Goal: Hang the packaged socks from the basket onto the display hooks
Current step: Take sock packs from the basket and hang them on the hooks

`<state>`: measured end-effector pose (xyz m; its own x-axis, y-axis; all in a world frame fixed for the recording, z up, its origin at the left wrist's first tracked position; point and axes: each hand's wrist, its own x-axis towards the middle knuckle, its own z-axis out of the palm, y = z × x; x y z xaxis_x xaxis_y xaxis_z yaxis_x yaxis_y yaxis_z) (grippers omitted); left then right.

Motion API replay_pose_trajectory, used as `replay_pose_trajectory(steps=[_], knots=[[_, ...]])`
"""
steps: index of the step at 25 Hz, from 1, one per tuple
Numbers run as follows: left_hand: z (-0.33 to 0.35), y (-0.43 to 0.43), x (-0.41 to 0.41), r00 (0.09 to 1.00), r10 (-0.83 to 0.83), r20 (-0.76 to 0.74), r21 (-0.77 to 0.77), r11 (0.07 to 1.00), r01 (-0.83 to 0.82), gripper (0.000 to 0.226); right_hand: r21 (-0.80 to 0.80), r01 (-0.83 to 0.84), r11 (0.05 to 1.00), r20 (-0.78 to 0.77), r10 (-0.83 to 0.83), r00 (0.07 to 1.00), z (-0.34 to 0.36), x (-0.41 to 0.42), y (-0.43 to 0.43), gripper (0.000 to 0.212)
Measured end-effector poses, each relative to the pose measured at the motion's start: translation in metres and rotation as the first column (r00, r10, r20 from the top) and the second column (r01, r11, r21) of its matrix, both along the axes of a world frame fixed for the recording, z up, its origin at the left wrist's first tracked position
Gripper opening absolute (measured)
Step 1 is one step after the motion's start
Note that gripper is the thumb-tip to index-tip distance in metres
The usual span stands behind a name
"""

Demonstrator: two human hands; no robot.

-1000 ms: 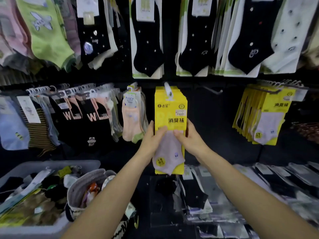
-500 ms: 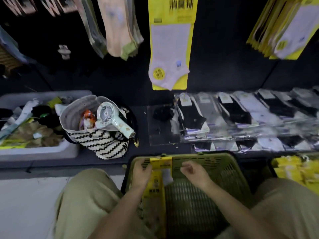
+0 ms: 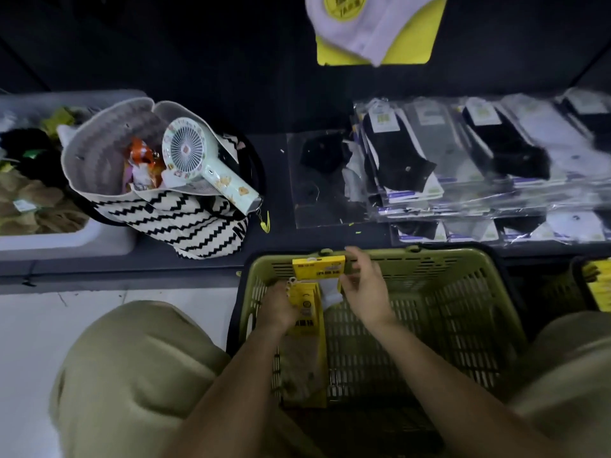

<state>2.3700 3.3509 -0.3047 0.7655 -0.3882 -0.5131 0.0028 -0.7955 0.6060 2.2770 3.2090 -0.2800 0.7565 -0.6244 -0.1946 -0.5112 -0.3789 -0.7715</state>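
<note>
An olive green basket (image 3: 446, 292) sits between my knees. Inside, along its left side, lies a stack of yellow packaged socks (image 3: 305, 345); my left hand (image 3: 279, 307) grips the stack's top end. A single yellow sock pack (image 3: 318, 267) stands upright against the basket's far rim, and my right hand (image 3: 363, 289) pinches its right edge. At the top of the view hangs the lower end of a yellow pack with a white sock (image 3: 373, 31); its hook is out of view.
A zigzag-patterned bag (image 3: 185, 219) holding a hand fan (image 3: 205, 160) stands on the dark shelf at left, beside a white tub (image 3: 66, 239) of loose socks. Clear-wrapped socks (image 3: 463, 166) lie on the shelf at right. Another basket with yellow packs (image 3: 598, 282) shows at the right edge.
Both hands left the hung pack and came down into the basket. My left hand keeps hold of the packs there; my right hand has closed on the upright pack's edge.
</note>
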Motion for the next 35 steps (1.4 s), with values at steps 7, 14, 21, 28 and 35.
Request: replay_pose_trajectory(steps=[7,14,21,28,35], knots=[[-0.019,-0.006,0.002,0.97,-0.215,0.11,0.273,0.945,0.179,0.058,-0.155,-0.099,0.983,-0.082,0.087,0.993,-0.008,-0.001,0.0,0.025],[-0.022,-0.008,-0.001,0.937,-0.331,0.113,0.347,0.897,0.275,0.059,-0.1,-0.086,0.991,-0.115,0.075,0.991,-0.006,-0.021,-0.021,0.018],[-0.016,-0.002,0.004,0.907,-0.416,0.063,0.341,0.864,0.372,0.062,0.212,0.043,0.976,-0.162,-0.008,0.987,-0.008,-0.037,-0.036,0.004],[0.018,-0.004,0.0,0.712,-0.701,-0.033,0.472,0.618,0.629,0.045,0.192,0.048,0.98,-0.198,-0.01,0.98,-0.008,-0.05,-0.037,0.008],[0.074,-0.011,-0.022,0.734,-0.649,0.199,0.303,0.753,0.584,0.046,0.384,-0.107,0.917,-0.196,0.194,0.961,0.0,-0.063,-0.004,0.021]])
